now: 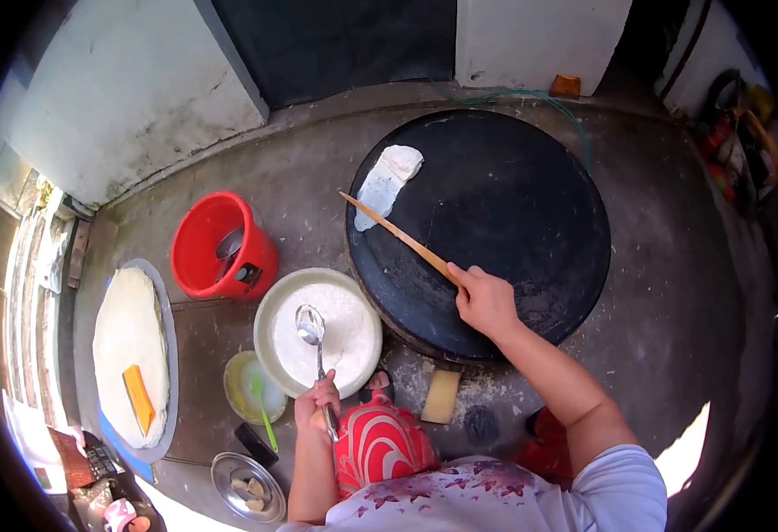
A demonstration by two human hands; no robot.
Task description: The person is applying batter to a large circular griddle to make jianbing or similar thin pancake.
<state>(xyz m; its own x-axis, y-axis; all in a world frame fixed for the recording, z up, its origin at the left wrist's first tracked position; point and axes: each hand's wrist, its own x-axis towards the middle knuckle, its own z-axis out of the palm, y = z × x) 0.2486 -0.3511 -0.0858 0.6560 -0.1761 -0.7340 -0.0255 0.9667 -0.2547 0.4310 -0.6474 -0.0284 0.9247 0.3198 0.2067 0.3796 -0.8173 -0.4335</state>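
Note:
My right hand (484,301) is closed round one end of a long flat wooden spatula (402,235). The spatula reaches left over a large round black griddle (513,213), its tip overlapping the lower edge of a white strip of batter (389,182) at the griddle's upper left. My left hand (316,403) grips the handle of a metal spoon (311,326). The spoon's bowl is over a pale basin (269,355) of white flour-like batter (340,332).
Left of the griddle stands a red bucket (265,253) with a metal utensil inside. A yellowish bowl (234,399) holds a green spoon (263,412). Further left, stacked pale flatbreads (127,328) carry an orange scraper (139,399). A metal plate (225,474) lies near my left arm.

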